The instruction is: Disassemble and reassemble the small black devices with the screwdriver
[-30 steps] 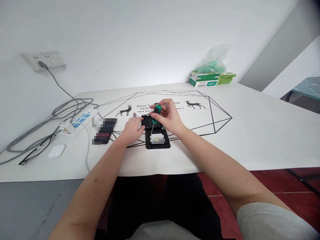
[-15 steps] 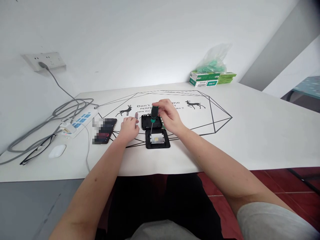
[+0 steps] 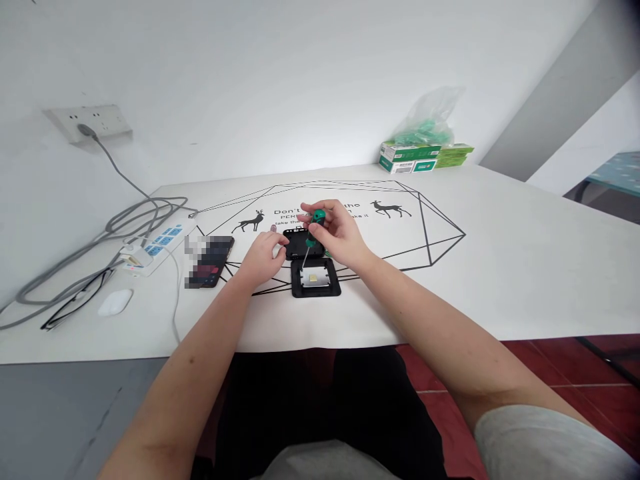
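Note:
My right hand [image 3: 341, 233] grips a green-and-black screwdriver [image 3: 317, 227], its handle tilted to the right. The shaft comes down to the upper left corner of a silver metal plate [image 3: 323, 280], which has a gold-coloured square in its middle. This plate lies within a flat black housing [image 3: 296, 290] on the table. Just behind it is a second black, tray-like case part [image 3: 300, 247], partly covered by the screwdriver. My left hand [image 3: 263, 259] is beside that part's left edge, thumb and fingers apart, with nothing visible in it; whether the fingertips touch it I cannot tell.
A small pinkish object [image 3: 273, 228] stands behind my left hand. Left of it lie a phone [image 3: 220, 260], a power strip [image 3: 163, 247], coiled grey cable [image 3: 107, 223], glasses [image 3: 75, 303] and a white rounded case [image 3: 115, 303]. Green-and-white boxes [image 3: 407, 160] sit at the back right.
The screwdriver's handle has tilted right and toward me, and my right fingers have loosened and shifted around it. My left hand has moved slightly right, its thumb and fingers spreading.

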The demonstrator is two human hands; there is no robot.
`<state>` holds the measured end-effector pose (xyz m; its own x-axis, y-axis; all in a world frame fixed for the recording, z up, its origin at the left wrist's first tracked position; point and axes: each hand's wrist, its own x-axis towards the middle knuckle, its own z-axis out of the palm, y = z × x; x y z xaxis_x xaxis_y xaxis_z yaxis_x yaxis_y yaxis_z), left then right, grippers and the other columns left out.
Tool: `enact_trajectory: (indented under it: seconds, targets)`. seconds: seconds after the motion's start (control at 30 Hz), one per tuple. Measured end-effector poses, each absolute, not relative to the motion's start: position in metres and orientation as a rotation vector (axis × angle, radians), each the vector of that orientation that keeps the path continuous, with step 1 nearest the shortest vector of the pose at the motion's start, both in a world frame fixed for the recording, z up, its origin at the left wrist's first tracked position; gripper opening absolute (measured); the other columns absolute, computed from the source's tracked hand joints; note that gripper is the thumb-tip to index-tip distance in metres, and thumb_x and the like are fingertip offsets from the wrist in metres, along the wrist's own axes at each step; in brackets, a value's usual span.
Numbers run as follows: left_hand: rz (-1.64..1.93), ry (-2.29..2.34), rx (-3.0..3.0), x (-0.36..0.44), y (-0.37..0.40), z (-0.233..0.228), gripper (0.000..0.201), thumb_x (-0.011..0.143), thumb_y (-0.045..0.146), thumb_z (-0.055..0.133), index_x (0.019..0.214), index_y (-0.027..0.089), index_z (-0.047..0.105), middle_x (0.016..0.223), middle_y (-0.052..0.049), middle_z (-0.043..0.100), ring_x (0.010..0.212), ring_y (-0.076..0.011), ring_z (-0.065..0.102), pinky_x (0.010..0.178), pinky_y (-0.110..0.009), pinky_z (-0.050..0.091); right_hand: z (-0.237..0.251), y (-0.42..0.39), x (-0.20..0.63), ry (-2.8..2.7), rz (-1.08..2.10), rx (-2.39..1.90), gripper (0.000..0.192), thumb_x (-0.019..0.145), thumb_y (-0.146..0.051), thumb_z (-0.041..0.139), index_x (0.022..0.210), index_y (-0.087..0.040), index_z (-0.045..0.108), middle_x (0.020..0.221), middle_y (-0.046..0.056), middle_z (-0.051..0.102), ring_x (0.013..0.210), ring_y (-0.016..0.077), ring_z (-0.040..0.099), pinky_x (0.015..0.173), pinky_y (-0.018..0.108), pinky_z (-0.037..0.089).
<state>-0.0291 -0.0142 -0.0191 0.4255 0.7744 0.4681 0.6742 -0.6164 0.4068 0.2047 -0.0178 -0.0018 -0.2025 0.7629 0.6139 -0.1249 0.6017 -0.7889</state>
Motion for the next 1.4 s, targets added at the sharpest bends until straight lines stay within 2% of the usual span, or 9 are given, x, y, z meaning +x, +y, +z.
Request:
enact_trajectory:
  seconds: [0.1,0.27,0.43,0.6,0.83,0.93,1.07,1.23,1.4]
  targets:
    - [0.909,1.185,2.543,-0.028,-0.016,-0.019,0.017,0.095,0.019,0.059,0.106,0.023,0.07,0.111,-0.007,0.077,0.114,-0.0278,0.069,0.11,-0.047,0.056,0.001,-0.018,0.209,-1.672,0.663,-0.579,0.029,0.103,-0.034,0.062,0.131,-0.033,0.067,0.146,0.009,0.064,0.132,0.0265,0.067,0.11,0.054,0.06]
    - [0.786,0.997,2.487,-0.023,-0.023,-0.017,0.018,0.092,0.019,0.063,0.103,0.022,0.077,0.1,-0.006,0.074,0.095,-0.0224,0.071,0.091,-0.038,0.061,0.002,-0.014,0.213,-1.698,0.419,-0.587,0.037,0.102,-0.018,0.051,0.125,-0.033,0.077,0.115,0.007,0.063,0.115,0.0245,0.065,0.11,0.056,0.057]
    - [0.661,0.934,2.432,-0.02,-0.026,-0.018,0.017,0.088,0.019,0.068,0.097,0.022,0.082,0.099,-0.005,0.074,0.09,-0.0207,0.073,0.085,-0.034,0.061,0.001,-0.015,0.208,-1.621,0.61,-0.539,0.015,0.102,-0.031,0.065,0.116,-0.029,0.068,0.132,0.007,0.073,0.109,0.0222,0.071,0.1,0.049,0.061]
    - [0.636,0.933,2.446,-0.018,-0.024,-0.019,0.014,0.09,0.023,0.069,0.094,0.023,0.083,0.097,-0.005,0.073,0.087,-0.0204,0.071,0.084,-0.035,0.059,0.001,-0.018,0.201,-1.524,0.85,-0.521,0.05,0.083,-0.041,0.092,0.109,-0.03,0.051,0.132,0.005,0.077,0.101,0.0193,0.079,0.096,0.043,0.065]
    - [0.596,0.964,2.465,-0.015,-0.022,-0.02,0.019,0.098,0.028,0.064,0.089,0.023,0.08,0.096,-0.005,0.072,0.088,-0.0212,0.07,0.083,-0.036,0.058,0.003,-0.025,0.202,-1.598,0.923,-0.483,0.037,0.103,-0.052,0.067,0.133,-0.034,0.057,0.154,0.008,0.064,0.131,0.0237,0.073,0.12,0.054,0.057]
    - [0.604,0.952,2.527,-0.013,-0.023,-0.02,0.019,0.099,0.027,0.064,0.088,0.022,0.078,0.096,-0.006,0.072,0.09,-0.0224,0.069,0.084,-0.037,0.057,0.005,-0.026,0.204,-1.715,0.684,-0.581,0.037,0.102,-0.052,0.067,0.134,-0.032,0.064,0.147,0.011,0.063,0.131,0.0282,0.067,0.104,0.051,0.063]
    - [0.625,0.948,2.576,-0.013,-0.021,-0.021,0.015,0.097,0.025,0.065,0.087,0.021,0.075,0.091,-0.005,0.07,0.089,-0.0227,0.067,0.084,-0.037,0.056,0.004,-0.022,0.206,-1.762,0.467,-0.698,0.044,0.097,-0.047,0.074,0.138,-0.032,0.066,0.122,0.009,0.063,0.1,0.0241,0.064,0.08,0.043,0.063]
    - [0.635,0.955,2.601,-0.012,-0.017,-0.026,0.013,0.095,0.024,0.067,0.084,0.021,0.071,0.087,-0.004,0.067,0.086,-0.022,0.064,0.08,-0.036,0.054,-0.002,-0.017,0.207,-1.702,0.61,-0.667,0.049,0.099,-0.037,0.067,0.146,-0.034,0.056,0.123,0.007,0.065,0.099,0.022,0.066,0.086,0.043,0.064]
    - [0.728,0.983,2.634,-0.011,-0.016,-0.031,0.015,0.094,0.022,0.069,0.079,0.022,0.066,0.084,-0.002,0.065,0.086,-0.0216,0.063,0.081,-0.036,0.054,0.001,-0.021,0.204,-1.717,0.658,-0.608,0.047,0.099,-0.042,0.068,0.144,-0.034,0.057,0.126,0.007,0.068,0.111,0.0244,0.069,0.089,0.043,0.065]
